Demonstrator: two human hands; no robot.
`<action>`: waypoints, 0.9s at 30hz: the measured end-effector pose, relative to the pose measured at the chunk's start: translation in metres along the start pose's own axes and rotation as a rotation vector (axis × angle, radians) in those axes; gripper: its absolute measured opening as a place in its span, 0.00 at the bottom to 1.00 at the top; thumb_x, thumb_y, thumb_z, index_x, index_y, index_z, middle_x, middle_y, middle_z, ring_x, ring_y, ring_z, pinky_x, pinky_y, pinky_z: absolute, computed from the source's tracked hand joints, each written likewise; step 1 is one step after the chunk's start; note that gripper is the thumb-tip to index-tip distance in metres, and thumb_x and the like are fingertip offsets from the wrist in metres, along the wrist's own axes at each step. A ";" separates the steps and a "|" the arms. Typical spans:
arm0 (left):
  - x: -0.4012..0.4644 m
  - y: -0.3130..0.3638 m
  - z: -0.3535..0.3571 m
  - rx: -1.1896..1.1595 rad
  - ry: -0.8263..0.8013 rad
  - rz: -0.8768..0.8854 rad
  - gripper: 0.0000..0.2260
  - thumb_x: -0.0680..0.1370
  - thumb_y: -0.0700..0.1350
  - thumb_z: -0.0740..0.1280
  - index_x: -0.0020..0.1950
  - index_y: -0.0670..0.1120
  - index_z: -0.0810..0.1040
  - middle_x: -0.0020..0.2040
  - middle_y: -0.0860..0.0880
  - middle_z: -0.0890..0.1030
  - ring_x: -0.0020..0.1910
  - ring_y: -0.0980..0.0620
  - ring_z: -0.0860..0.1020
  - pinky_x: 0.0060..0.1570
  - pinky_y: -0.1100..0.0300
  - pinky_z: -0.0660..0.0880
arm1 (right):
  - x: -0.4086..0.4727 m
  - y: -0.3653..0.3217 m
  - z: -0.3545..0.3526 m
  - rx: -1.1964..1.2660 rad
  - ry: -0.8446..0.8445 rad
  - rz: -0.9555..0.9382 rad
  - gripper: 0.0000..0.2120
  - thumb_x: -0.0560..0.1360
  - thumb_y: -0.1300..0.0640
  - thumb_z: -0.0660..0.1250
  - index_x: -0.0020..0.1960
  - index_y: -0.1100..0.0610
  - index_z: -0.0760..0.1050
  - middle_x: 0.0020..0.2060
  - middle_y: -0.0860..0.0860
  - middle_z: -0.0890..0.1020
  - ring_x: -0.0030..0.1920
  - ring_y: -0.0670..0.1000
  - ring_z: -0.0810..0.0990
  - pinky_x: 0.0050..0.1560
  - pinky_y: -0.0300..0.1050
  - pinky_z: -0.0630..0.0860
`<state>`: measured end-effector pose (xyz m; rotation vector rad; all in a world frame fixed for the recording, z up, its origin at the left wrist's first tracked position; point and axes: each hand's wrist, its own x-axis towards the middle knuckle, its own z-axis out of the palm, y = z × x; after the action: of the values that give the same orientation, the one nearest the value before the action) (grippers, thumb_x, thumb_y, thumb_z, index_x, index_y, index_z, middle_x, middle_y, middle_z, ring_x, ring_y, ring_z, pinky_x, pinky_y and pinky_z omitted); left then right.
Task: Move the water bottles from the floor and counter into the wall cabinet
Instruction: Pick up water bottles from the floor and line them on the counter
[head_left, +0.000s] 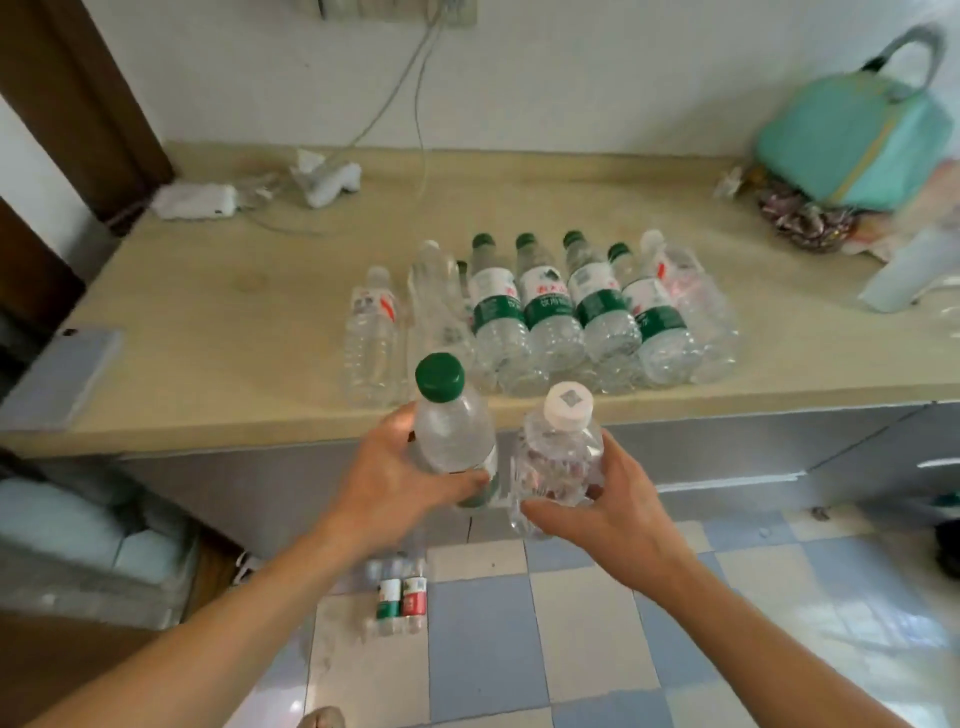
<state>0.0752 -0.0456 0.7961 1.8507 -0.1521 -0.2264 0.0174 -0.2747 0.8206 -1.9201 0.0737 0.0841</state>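
The left hand (400, 467) grips a green-capped bottle (454, 426) around its lower body, and the right hand (597, 499) is wrapped around a white-capped bottle (558, 457) the same way; both bottles are upright, side by side, held in front of the counter edge (311, 426). Both look full of water, so each is probably fairly heavy for its size, with thin, smooth plastic walls that give under a squeeze; a firm hold around the ribbed middle seems safest, since a grip at the cap would let the bottle swing. Just beyond the hands, a cluster of bottles (550, 322) stands on the counter, most with green caps and some clear-labelled ones at either end. Two more bottles (402, 597) stand on the checkered floor (519, 649) below. A teal bag (852, 140) sits at the far right of the counter. The wall cabinet is not in view.
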 end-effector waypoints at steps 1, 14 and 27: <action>-0.001 0.023 -0.014 -0.001 0.018 0.037 0.29 0.59 0.62 0.81 0.58 0.56 0.81 0.54 0.58 0.85 0.56 0.59 0.81 0.56 0.57 0.77 | 0.001 -0.027 -0.004 0.001 -0.019 -0.040 0.28 0.62 0.50 0.81 0.52 0.26 0.73 0.49 0.34 0.84 0.47 0.37 0.84 0.41 0.26 0.76; 0.032 0.294 -0.222 0.004 0.280 0.519 0.21 0.66 0.47 0.82 0.56 0.53 0.82 0.48 0.56 0.86 0.48 0.58 0.84 0.44 0.69 0.79 | 0.087 -0.351 -0.007 0.019 0.080 -0.507 0.21 0.65 0.47 0.82 0.54 0.38 0.77 0.49 0.42 0.87 0.51 0.42 0.85 0.49 0.36 0.80; 0.066 0.516 -0.378 0.065 0.501 0.978 0.28 0.67 0.51 0.81 0.62 0.58 0.72 0.52 0.61 0.83 0.48 0.65 0.82 0.38 0.71 0.77 | 0.141 -0.596 -0.012 0.131 0.274 -0.889 0.21 0.67 0.52 0.81 0.56 0.47 0.77 0.45 0.42 0.88 0.46 0.41 0.86 0.41 0.30 0.79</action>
<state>0.2335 0.1447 1.3896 1.6383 -0.6830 0.9133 0.2130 -0.0832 1.3686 -1.6699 -0.5737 -0.7572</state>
